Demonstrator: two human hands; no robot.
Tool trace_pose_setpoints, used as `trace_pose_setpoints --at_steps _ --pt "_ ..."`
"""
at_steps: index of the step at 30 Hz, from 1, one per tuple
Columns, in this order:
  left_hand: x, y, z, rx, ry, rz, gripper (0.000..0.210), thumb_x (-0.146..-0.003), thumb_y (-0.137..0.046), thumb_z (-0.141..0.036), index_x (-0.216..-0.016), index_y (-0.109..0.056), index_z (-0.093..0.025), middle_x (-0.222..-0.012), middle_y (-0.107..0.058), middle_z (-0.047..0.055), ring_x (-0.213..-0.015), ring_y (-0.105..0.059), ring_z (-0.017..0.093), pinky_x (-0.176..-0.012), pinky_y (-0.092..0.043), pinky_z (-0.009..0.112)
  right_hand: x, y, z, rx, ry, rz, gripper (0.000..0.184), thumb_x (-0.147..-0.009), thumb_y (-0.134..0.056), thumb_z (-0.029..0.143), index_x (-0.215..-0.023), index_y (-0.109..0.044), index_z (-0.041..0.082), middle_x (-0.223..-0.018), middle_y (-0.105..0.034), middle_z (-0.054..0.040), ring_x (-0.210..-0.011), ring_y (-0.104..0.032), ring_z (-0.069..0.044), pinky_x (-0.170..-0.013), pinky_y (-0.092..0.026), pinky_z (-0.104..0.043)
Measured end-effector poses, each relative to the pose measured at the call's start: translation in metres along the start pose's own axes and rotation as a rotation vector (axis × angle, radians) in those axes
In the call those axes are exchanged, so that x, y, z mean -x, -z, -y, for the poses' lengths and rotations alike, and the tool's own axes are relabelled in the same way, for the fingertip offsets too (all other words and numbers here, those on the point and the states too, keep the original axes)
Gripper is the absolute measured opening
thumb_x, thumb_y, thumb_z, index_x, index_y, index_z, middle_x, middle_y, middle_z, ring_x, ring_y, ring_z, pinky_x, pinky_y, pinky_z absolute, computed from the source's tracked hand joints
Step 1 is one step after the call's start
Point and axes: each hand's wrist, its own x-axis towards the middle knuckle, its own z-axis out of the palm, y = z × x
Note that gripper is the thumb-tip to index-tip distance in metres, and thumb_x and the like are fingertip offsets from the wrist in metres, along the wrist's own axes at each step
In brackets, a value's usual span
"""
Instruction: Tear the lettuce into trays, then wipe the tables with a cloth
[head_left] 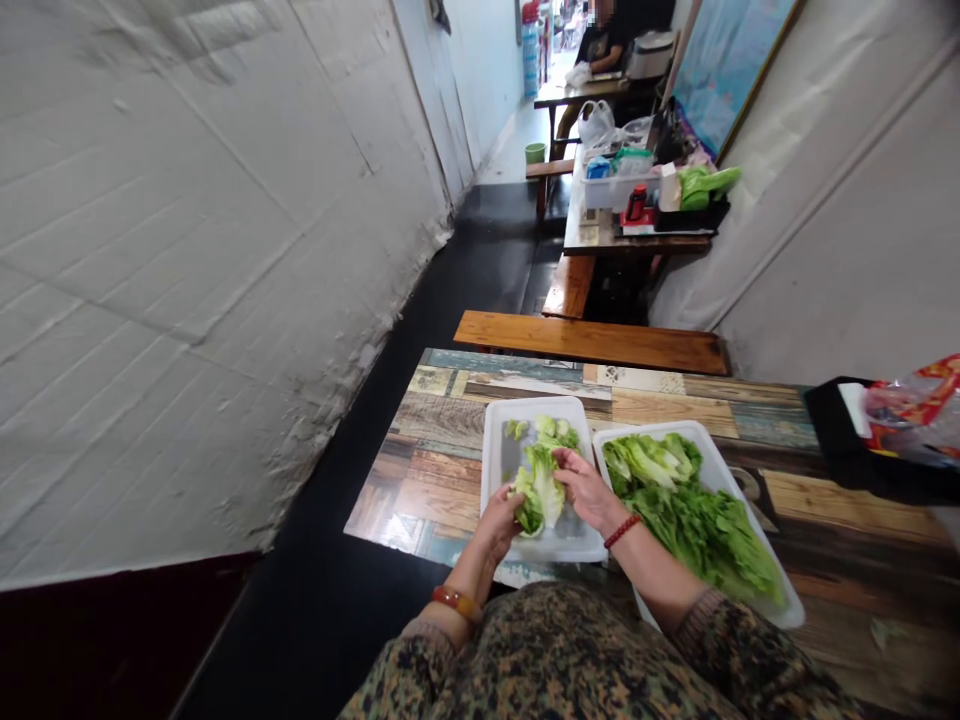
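Fingers (516, 498) of the left hand (500, 522) and right hand (585, 490) pinch lettuce leaves (543, 480), likely light, crisp and easily torn, best held by the pale ribs (553, 499), over the left white tray (490, 432).

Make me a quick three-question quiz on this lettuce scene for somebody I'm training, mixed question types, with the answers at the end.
1. True or false: the left hand and the right hand both touch lettuce over the left white tray.
2. Multiple choice: the red beaded bracelet sits just behind which hand? A) left; B) right; C) neither.
3. Short answer: which of the two trays holds more lettuce?

Key: 1. True. 2. B. 3. The right tray.
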Motion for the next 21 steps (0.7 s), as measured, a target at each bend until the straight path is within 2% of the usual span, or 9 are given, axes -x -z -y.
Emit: trace_pose_setpoints --at_steps 2,4,9,12,14,17,19,21 --pt "0.004 -0.008 -0.003 0.002 -0.003 0.025 0.038 -0.063 -0.070 -0.025 -0.098 -0.058 -0.018 -0.067 -0.067 0.000 -0.054 -0.060 0.014 -0.053 -0.046 0.025 0.003 -0.003 -0.006 0.063 0.008 0.054 0.038 -0.064 -0.066 0.021 -0.101 -0.058 0.023 -0.090 -0.066 0.0004 -0.080 -0.063 -0.016 -0.069 -0.049 -0.026" --pt "0.010 -0.016 -0.007 0.013 -0.005 0.058 0.034 -0.065 -0.070 -0.027 -0.096 -0.060 -0.018 -0.069 -0.067 0.001 -0.056 -0.061 0.014 -0.054 -0.047 0.026 0.003 -0.004 -0.012 0.172 0.072 0.054 0.036 -0.067 -0.063 0.021 -0.102 -0.057 0.022 -0.093 -0.067 -0.0010 -0.085 -0.064 -0.018 -0.075 -0.050 -0.029" --pt "0.028 -0.033 -0.008 0.111 0.011 0.207 0.041 -0.072 -0.072 -0.043 -0.101 -0.062 -0.016 -0.089 -0.072 0.008 -0.073 -0.066 0.017 -0.065 -0.051 0.028 0.004 -0.003 -0.020 0.527 0.313 -0.081 0.035 -0.073 -0.052 0.019 -0.107 -0.057 0.020 -0.105 -0.067 -0.0051 -0.096 -0.063 -0.019 -0.091 -0.048 -0.036" --pt "0.031 -0.038 -0.004 0.090 -0.067 0.214 0.046 -0.065 -0.081 -0.034 -0.103 -0.061 -0.015 -0.093 -0.073 0.009 -0.079 -0.068 0.019 -0.068 -0.051 0.027 0.007 -0.003 -0.022 0.745 0.419 -0.098 0.039 -0.073 -0.047 0.012 -0.109 -0.060 0.021 -0.107 -0.066 -0.0051 -0.099 -0.062 -0.019 -0.094 -0.047 -0.038" --pt "0.028 -0.039 -0.004 0.065 -0.107 0.177 0.049 -0.061 -0.084 -0.028 -0.103 -0.061 -0.015 -0.095 -0.073 0.008 -0.082 -0.069 0.019 -0.070 -0.051 0.026 0.009 -0.002 -0.023 0.814 0.431 -0.117 0.042 -0.074 -0.048 0.012 -0.114 -0.059 0.021 -0.111 -0.065 -0.0064 -0.098 -0.062 -0.020 -0.092 -0.049 -0.039" --pt "0.021 -0.038 -0.007 0.089 -0.123 0.111 0.050 -0.059 -0.084 -0.025 -0.103 -0.061 -0.016 -0.094 -0.074 0.007 -0.081 -0.069 0.019 -0.071 -0.052 0.027 0.014 0.002 -0.024 0.784 0.347 -0.150 0.047 -0.077 -0.057 0.020 -0.124 -0.055 0.019 -0.119 -0.062 -0.0103 -0.098 -0.063 -0.022 -0.088 -0.052 -0.040" --pt "0.018 -0.040 -0.011 0.127 -0.134 0.094 0.049 -0.059 -0.084 -0.023 -0.102 -0.062 -0.016 -0.092 -0.074 0.006 -0.080 -0.069 0.018 -0.073 -0.052 0.027 0.018 0.005 -0.023 0.764 0.314 -0.104 0.049 -0.078 -0.060 0.028 -0.126 -0.055 0.019 -0.122 -0.062 -0.0117 -0.107 -0.061 -0.024 -0.093 -0.050 -0.042" --pt "0.018 -0.046 -0.014 0.175 -0.151 0.121 0.049 -0.060 -0.083 -0.021 -0.104 -0.063 -0.017 -0.094 -0.074 0.005 -0.083 -0.068 0.018 -0.077 -0.052 0.027 0.024 0.008 -0.020 0.777 0.344 -0.078 0.048 -0.079 -0.061 0.032 -0.125 -0.058 0.017 -0.126 -0.061 -0.0127 -0.117 -0.057 -0.025 -0.103 -0.044 -0.043"
